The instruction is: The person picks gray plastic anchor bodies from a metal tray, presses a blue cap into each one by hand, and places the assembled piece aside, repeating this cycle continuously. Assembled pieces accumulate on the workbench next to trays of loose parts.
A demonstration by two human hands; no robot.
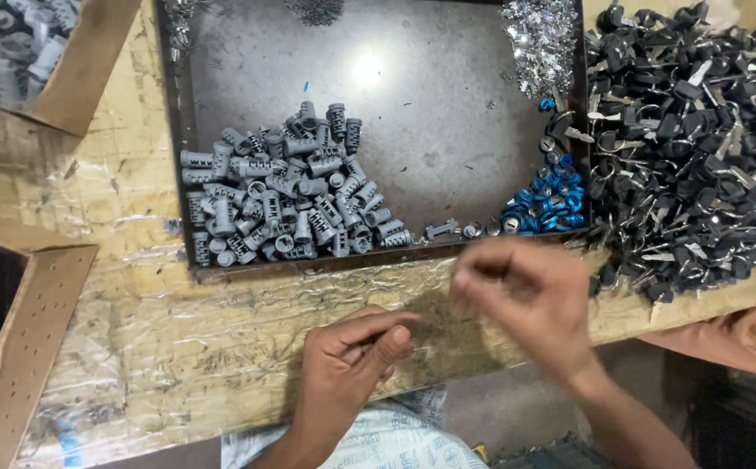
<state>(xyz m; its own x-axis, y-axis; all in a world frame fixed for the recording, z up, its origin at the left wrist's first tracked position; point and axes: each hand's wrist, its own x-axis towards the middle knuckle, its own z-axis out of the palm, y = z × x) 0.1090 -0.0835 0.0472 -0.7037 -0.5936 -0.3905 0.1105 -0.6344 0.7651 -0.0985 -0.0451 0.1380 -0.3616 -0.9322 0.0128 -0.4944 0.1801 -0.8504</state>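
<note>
Left hand (352,347) pinches something too small to tell on the worktop (178,347) — right hand (526,291), blurred, fingers curled, grip unclear — grey cylinders (282,204) heaped in the tray (447,113) beyond.

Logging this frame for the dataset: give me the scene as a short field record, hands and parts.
surface: worn wooden bench with a dark metal tray on it
tray left: heap of grey lock cylinders
tray right: blue rings; shiny metal bits in the far corner
right of tray: pile of black-headed keys
left hand: fingers pinched together on the bench edge; what it holds cannot be told
right hand: blurred, raised near the tray's front rim; contents cannot be told
</note>
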